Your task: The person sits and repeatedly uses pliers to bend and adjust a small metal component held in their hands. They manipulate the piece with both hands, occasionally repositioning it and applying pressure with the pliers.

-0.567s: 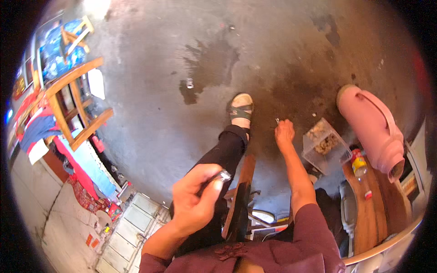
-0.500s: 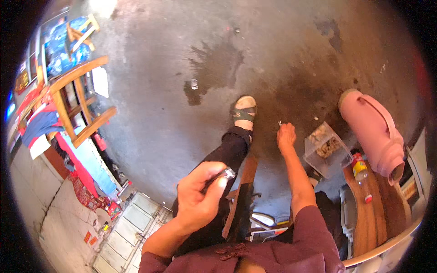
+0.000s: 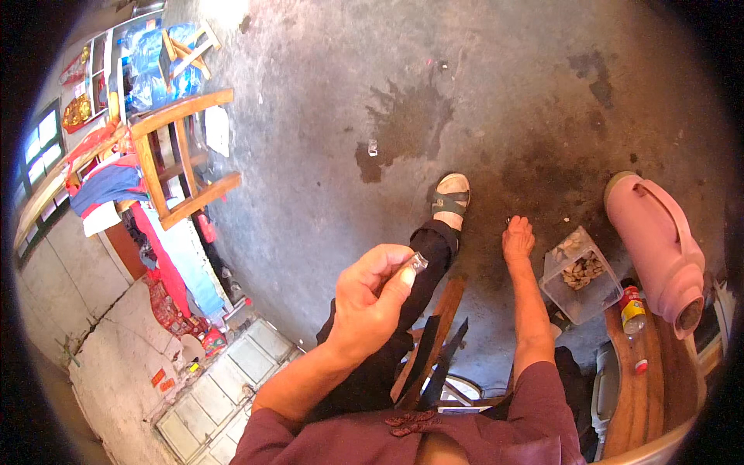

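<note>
2 hands, 1 pink flask, 1 clear box, 1 wooden chair

A clear square plastic box of pale pieces sat on the floor at right. Just beside it a small bottle with a red-and-yellow label lay on the wooden counter. Blue wrapped packs and red-yellow packets stood on shelves far left.

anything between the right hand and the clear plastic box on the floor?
Head view: only bare stained concrete floor between the right hand and the clear plastic box; they sit close together, not touching.
</note>
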